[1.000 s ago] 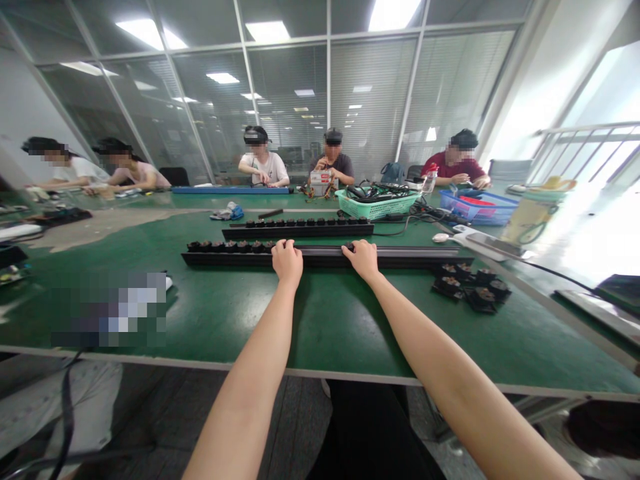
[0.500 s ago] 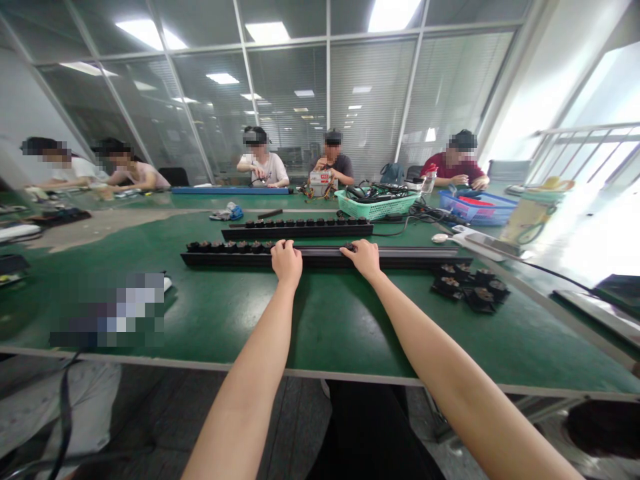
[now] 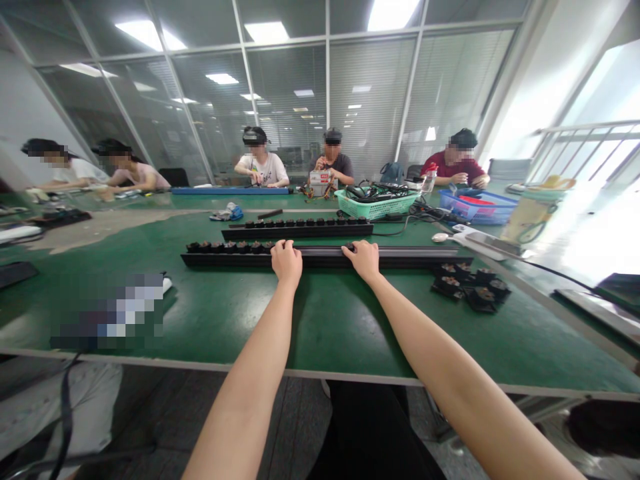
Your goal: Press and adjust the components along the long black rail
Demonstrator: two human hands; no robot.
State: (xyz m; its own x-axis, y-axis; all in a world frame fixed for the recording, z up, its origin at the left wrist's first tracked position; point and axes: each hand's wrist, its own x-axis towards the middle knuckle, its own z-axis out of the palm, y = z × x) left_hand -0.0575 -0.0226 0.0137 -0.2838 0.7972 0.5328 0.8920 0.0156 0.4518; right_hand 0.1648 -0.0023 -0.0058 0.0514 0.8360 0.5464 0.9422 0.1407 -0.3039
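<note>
A long black metal rail [image 3: 330, 259] lies crosswise on the green table, its left part filled with a row of small black socket modules [image 3: 230, 247] with metal contacts. My left hand [image 3: 287, 261] is closed over the rail at the right end of that row; what lies under its fingertips is hidden. Farther right, my right hand [image 3: 366, 259] pinches a small black socket module [image 3: 349, 247] at the rail's open channel. More loose modules [image 3: 473, 287] lie in a cluster by the rail's right end.
Behind stands a second black rail [image 3: 300, 231] with a full row of modules. A green basket [image 3: 377, 208] of cables and a blue basket [image 3: 480, 210] stand farther back. A blue-grey cloth [image 3: 227, 212] lies left. Several people sit across the table.
Both my hands stay almost where they were on the rail. At the far left edge, a dark object on the table has shifted.
</note>
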